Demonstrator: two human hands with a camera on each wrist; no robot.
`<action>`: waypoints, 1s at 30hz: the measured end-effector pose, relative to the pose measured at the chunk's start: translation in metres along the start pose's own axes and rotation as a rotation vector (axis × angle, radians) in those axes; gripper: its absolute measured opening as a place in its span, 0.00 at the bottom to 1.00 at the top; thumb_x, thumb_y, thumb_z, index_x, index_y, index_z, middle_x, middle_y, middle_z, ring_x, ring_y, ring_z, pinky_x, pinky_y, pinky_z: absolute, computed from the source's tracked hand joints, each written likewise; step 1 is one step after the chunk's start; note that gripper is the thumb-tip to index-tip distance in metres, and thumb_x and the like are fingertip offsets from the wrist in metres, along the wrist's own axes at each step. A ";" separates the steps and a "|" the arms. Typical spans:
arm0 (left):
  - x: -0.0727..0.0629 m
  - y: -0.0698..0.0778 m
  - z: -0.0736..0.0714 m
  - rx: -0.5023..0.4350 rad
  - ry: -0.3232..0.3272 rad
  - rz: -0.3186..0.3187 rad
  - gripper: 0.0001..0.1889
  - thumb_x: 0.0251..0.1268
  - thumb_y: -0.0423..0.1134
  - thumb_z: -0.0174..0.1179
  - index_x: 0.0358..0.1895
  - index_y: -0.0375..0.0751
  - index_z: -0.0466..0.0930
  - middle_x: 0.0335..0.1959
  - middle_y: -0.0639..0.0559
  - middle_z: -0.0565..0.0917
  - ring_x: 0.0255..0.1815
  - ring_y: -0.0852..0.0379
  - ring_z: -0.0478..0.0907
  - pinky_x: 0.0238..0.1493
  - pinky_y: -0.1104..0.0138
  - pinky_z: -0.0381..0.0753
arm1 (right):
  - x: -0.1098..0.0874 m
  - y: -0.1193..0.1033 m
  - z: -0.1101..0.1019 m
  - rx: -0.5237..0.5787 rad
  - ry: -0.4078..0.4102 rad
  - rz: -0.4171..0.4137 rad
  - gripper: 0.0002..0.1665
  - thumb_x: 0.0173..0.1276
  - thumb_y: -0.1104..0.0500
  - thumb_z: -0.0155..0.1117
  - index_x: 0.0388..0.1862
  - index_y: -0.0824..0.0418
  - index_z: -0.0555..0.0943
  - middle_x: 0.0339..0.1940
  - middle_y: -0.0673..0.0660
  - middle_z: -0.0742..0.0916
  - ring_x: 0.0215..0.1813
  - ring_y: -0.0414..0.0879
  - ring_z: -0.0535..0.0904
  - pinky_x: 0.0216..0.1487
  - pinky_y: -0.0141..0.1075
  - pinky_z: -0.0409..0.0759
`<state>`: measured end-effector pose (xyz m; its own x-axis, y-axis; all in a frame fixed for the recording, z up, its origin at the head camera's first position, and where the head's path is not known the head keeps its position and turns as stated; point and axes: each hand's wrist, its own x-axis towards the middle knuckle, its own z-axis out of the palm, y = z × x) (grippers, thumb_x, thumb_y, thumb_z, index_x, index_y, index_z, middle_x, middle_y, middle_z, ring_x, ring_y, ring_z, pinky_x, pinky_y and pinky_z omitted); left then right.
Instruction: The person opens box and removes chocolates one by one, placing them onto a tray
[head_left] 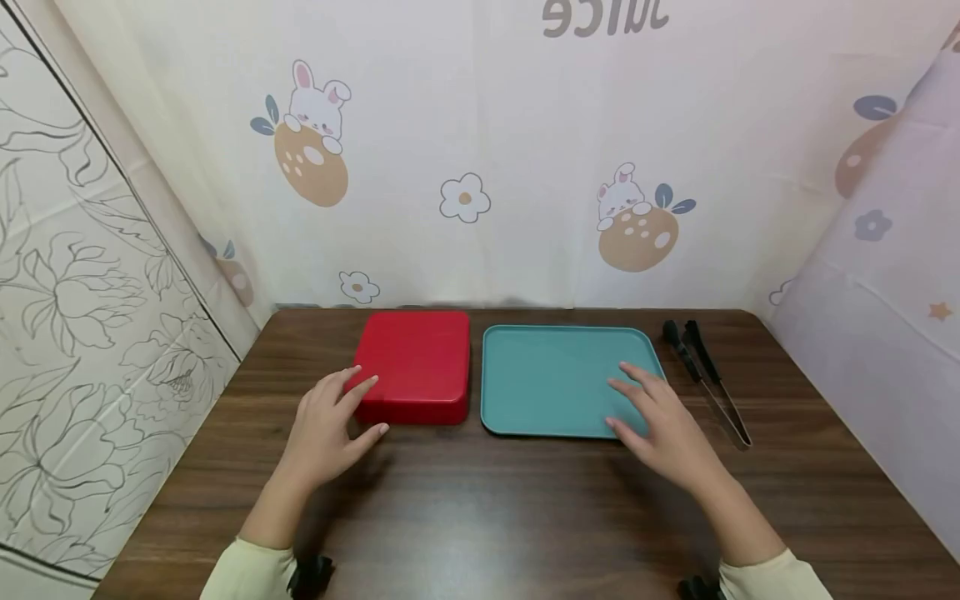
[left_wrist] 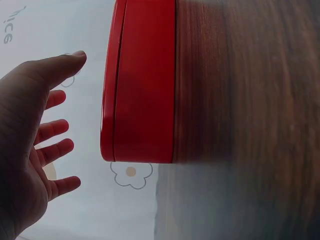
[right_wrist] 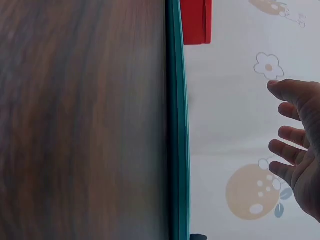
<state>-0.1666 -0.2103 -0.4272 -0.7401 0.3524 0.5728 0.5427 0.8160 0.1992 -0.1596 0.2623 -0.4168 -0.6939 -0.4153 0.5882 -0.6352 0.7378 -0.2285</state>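
A red box [head_left: 414, 362] with a lid, its seam visible in the left wrist view, stands on the wooden table left of centre. My left hand [head_left: 324, 429] hovers by its front left corner, fingers spread and holding nothing; the left wrist view shows a gap between the fingers and the box wall [left_wrist: 145, 85]. Right of the box lies a flat teal tray [head_left: 558, 383] with a raised rim. Above its right front corner is my right hand [head_left: 663, 429], fingers apart and nothing in them. In the right wrist view the tray edge [right_wrist: 179, 135] appears side-on.
Black-handled metal tongs [head_left: 708, 379] lie right of the tray, jaws toward the back. A patterned curtain [head_left: 525, 242] hangs behind the wooden table [head_left: 480, 517], with more printed fabric at the right and a flower-line panel [head_left: 97, 317] at the left.
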 end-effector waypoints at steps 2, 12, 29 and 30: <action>0.000 0.000 0.000 -0.008 0.000 -0.008 0.35 0.45 0.48 0.75 0.61 0.40 0.78 0.61 0.36 0.74 0.61 0.38 0.68 0.55 0.37 0.69 | 0.002 -0.002 0.002 0.007 0.003 -0.008 0.33 0.54 0.62 0.76 0.60 0.67 0.77 0.67 0.66 0.73 0.64 0.65 0.69 0.56 0.63 0.69; 0.003 -0.005 0.004 -0.079 0.060 -0.018 0.31 0.45 0.41 0.77 0.56 0.36 0.81 0.57 0.35 0.76 0.58 0.38 0.71 0.52 0.39 0.73 | 0.012 -0.011 0.017 0.047 0.002 -0.063 0.32 0.55 0.60 0.75 0.59 0.68 0.78 0.64 0.66 0.76 0.63 0.62 0.72 0.56 0.57 0.72; 0.006 -0.013 0.011 -0.215 0.044 -0.174 0.32 0.44 0.36 0.78 0.58 0.36 0.79 0.59 0.37 0.74 0.58 0.40 0.70 0.51 0.43 0.77 | 0.036 -0.032 0.049 0.166 -0.036 -0.067 0.33 0.56 0.61 0.77 0.61 0.64 0.77 0.65 0.62 0.76 0.65 0.58 0.72 0.59 0.55 0.73; 0.006 -0.014 0.011 -0.224 0.042 -0.183 0.32 0.44 0.36 0.78 0.58 0.36 0.79 0.59 0.37 0.74 0.58 0.40 0.70 0.51 0.43 0.78 | 0.037 -0.034 0.051 0.173 -0.042 -0.063 0.33 0.56 0.60 0.76 0.61 0.64 0.77 0.66 0.62 0.76 0.65 0.58 0.71 0.59 0.55 0.73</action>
<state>-0.1833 -0.2144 -0.4357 -0.8190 0.1857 0.5429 0.4795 0.7412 0.4698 -0.1812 0.1949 -0.4263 -0.6621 -0.4822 0.5738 -0.7242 0.6085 -0.3243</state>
